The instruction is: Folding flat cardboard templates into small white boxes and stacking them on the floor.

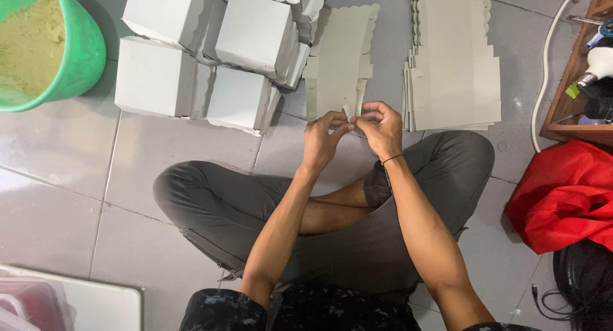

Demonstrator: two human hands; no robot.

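Seated cross-legged on a grey tiled floor (76, 171), a person pinches a small tab of a flat grey scalloped cardboard box blank (338, 56) between both hands — left hand (322, 136) and right hand (381, 128) closed on its near edge — beside folded white cardboard boxes (211, 50) and a stack of flat blanks (453, 56).
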